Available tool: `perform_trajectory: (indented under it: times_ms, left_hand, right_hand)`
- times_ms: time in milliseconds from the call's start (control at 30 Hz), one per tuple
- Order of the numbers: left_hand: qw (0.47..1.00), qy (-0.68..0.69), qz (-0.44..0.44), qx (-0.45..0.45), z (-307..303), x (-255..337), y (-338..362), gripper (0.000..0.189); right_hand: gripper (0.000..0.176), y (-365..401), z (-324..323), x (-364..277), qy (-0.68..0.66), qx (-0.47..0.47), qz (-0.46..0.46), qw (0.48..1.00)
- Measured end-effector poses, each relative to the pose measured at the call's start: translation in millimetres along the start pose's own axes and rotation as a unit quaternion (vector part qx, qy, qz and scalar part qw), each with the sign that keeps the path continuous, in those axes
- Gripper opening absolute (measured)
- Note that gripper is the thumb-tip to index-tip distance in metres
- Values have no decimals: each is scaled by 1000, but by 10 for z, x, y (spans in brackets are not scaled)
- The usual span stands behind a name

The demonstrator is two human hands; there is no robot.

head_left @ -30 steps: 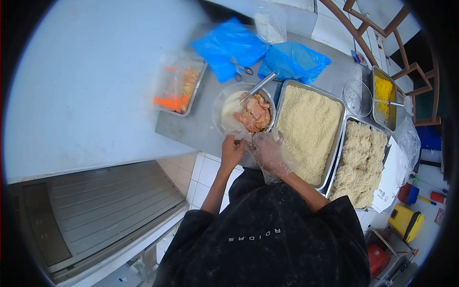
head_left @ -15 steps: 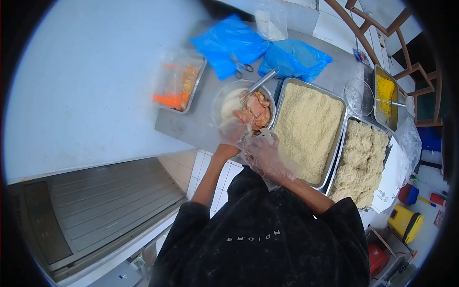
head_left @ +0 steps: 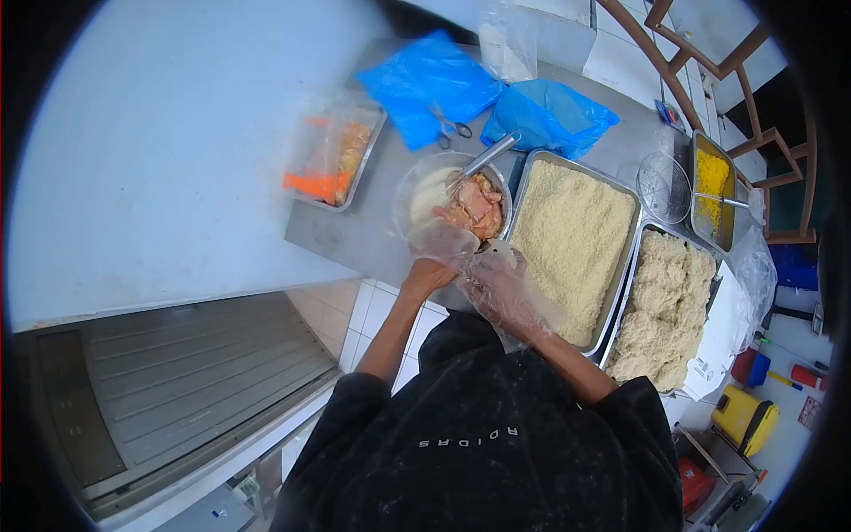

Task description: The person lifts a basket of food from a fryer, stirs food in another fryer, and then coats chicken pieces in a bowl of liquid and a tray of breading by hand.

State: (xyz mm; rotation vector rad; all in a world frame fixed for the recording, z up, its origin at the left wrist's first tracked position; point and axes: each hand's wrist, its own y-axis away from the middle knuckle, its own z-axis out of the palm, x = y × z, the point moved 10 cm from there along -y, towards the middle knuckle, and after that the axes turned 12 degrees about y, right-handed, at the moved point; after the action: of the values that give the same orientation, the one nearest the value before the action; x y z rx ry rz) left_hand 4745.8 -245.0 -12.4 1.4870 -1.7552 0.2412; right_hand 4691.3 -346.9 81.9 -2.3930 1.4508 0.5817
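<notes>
Both my hands wear loose clear plastic gloves and meet at the near rim of a bowl [head_left: 409, 168]. My left hand [head_left: 441, 248] is at the bowl's near side, its fingers blurred by the crumpled plastic. My right hand [head_left: 498, 282] is curled beside it, fingers bent against the left glove's edge; a pale bit shows by its fingers, and I cannot make out what they grip. In the bowl are white batter [head_left: 428, 199], pieces of raw meat [head_left: 477, 208] and a whisk [head_left: 487, 155] leaning on the far rim.
Right of the bowl stand a tray of fine crumbs [head_left: 576, 239] and a tray of clumpy crumbs [head_left: 660, 310]. Farther right are a round sieve [head_left: 663, 188] and a pan of yellow bits [head_left: 712, 182]. Blue bags [head_left: 545, 115], scissors [head_left: 454, 131] and an orange-filled tray [head_left: 332, 164] lie behind and left.
My hands stay together by the bowl. The left hand has shifted slightly, its wrist a little farther right; the bowl and trays stay where they were.
</notes>
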Motion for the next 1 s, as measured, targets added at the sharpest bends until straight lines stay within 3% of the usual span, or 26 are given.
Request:
perform_trajectory:
  times_ms: [33,133,233,333,433,533,633,700,767,800,867,933,1000]
  left_hand:
    - [998,22,-36,-35,6,8,-22,49]
    - [993,99,57,-18,-70,145,-54,51]
    - [978,201,27,-47,-6,-29,-46,49]
    - [988,145,38,41,-137,64,21,46]
    - [991,15,130,8,84,-109,-202,45]
    - [964,-42,231,128,-64,81,-166,48]
    - [969,183,105,130,-307,150,-127,50]
    - [864,465,141,134,-324,129,-66,52]
    - [773,605,131,137,-287,-9,-110,53]
    - [765,619,107,141,-246,-106,-170,53]
    - [798,565,101,185,-285,-172,-171,51]
    - [861,416,134,261,-589,105,16,45]
    - [911,297,113,262,-543,-300,-97,38]
  right_hand:
    - [30,3,-32,-18,-5,-6,-6,1000]
    - [29,-6,-124,-35,-35,3,-13,999]
    - [24,3,-202,-107,-82,42,-13,996]
    - [25,6,-215,-171,-96,52,-21,994]
    - [27,10,-190,-191,-92,47,-44,994]
    - [25,44,-197,-312,-70,49,-80,993]
    - [22,52,-192,-381,-88,55,-86,991]
    - [22,62,-257,-419,-99,65,-83,990]
    - [20,45,-332,-462,-89,47,-89,991]
    - [19,46,-341,-470,-85,39,-91,991]
    - [20,58,-325,-436,-59,39,-81,994]
    - [22,69,-307,-337,-36,28,-44,998]
    - [26,107,-362,-63,-15,5,22,1000]
